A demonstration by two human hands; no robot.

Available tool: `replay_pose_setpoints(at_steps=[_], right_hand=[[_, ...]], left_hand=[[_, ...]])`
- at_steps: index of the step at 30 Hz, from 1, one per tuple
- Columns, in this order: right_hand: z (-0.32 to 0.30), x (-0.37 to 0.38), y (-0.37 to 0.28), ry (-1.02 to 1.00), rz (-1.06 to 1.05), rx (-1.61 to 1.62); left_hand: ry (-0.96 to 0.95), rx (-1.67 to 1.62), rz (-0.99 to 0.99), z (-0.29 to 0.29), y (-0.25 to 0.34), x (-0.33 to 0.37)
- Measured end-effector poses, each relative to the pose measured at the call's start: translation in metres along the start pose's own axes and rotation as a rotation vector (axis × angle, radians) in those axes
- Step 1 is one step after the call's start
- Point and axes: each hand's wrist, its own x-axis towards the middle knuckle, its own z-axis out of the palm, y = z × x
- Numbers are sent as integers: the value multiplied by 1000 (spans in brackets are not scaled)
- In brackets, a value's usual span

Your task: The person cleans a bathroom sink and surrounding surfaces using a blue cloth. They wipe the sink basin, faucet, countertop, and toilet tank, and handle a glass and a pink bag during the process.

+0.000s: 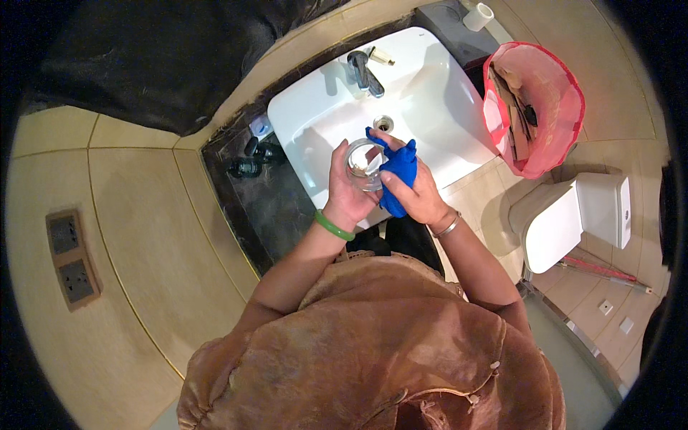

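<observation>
Container (pixel 365 162), clear and round, sits in my left hand (pixel 347 199), fingers half-curled around it, while my right hand (pixel 428 197) has its fingers wrapped on a bunched blue cloth (pixel 403 174) right up against it, white sink (pixel 451 97) below and drain (pixel 384 123) just past my fingertips.

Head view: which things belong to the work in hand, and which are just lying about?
In hand:
- clear round container, in the left hand
- blue cloth, in the right hand

Apparently just lying about:
- dark bottles, left of the white washbasin
- pink bag with assorted contents, right of it
- white cylinder, on the far ledge
</observation>
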Motion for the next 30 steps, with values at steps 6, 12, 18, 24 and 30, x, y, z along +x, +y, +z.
replay_pose_setpoints(at_steps=[6,12,18,24,30], right_hand=[[-3,-9,18,-80,30,-62],[7,-10,33,42,306,161],[-12,0,60,116,617,114],[-38,38,76,263,402,-183],[-75,113,68,33,656,204]], left_hand=[[51,138,-113,-7,3,13],[201,473,384,-26,-7,48],[134,1090,417,-14,-1,55],[18,457,200,-36,-1,102],[56,401,342,-59,3,158]])
